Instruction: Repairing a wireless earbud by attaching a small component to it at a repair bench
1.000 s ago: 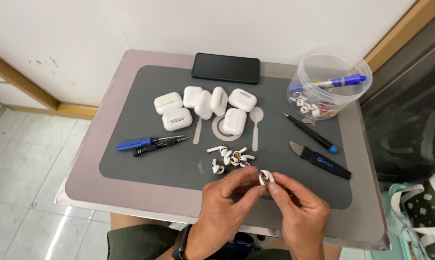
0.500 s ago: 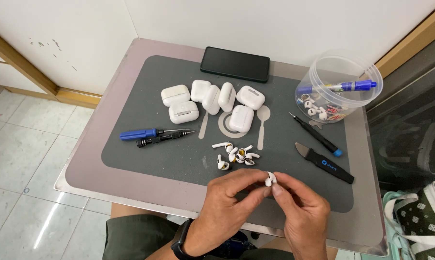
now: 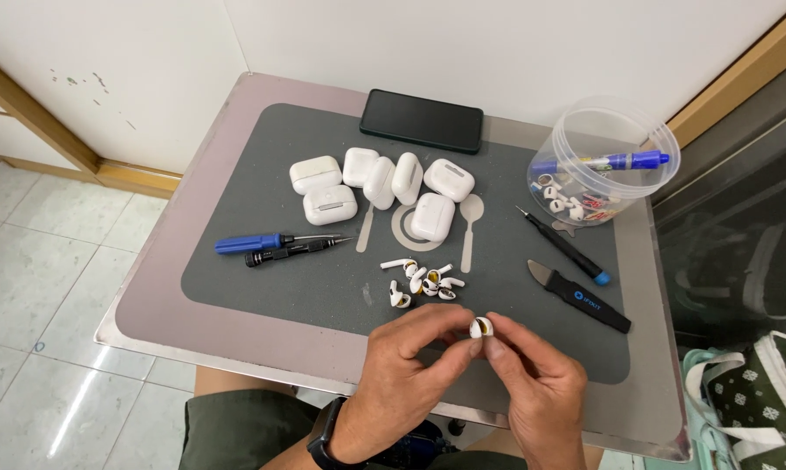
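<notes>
Your left hand (image 3: 410, 370) and right hand (image 3: 536, 387) meet at the near edge of the bench (image 3: 149, 296), both pinching one small earbud piece (image 3: 481, 327) between thumb and fingertips. The piece is white and rounded, with a brownish-gold inner face showing on top; it's tiny, and finer detail can't be made out. It sits above the near part of the grey mat (image 3: 262, 287), held clear of the surface. A black watch (image 3: 323, 435) is on your left wrist.

Just far of your hands lies a loose cluster of earbud parts (image 3: 423, 280), white stems and shells, some with the same gold inside. Further back is a group of white charging cases (image 3: 375, 187), six or so, closed, some touching. A dark phone (image 3: 421, 120) lies face down at the far edge of the mat.

Left of the cluster: a blue-handled screwdriver (image 3: 262, 243) with a black driver (image 3: 293, 252) just beside it. Right side: a thin black tool with a blue tip (image 3: 565, 248), a black pry tool (image 3: 580, 296), and a clear round tub (image 3: 602, 161) holding small parts, with a blue marker (image 3: 597, 163) resting across its rim.
</notes>
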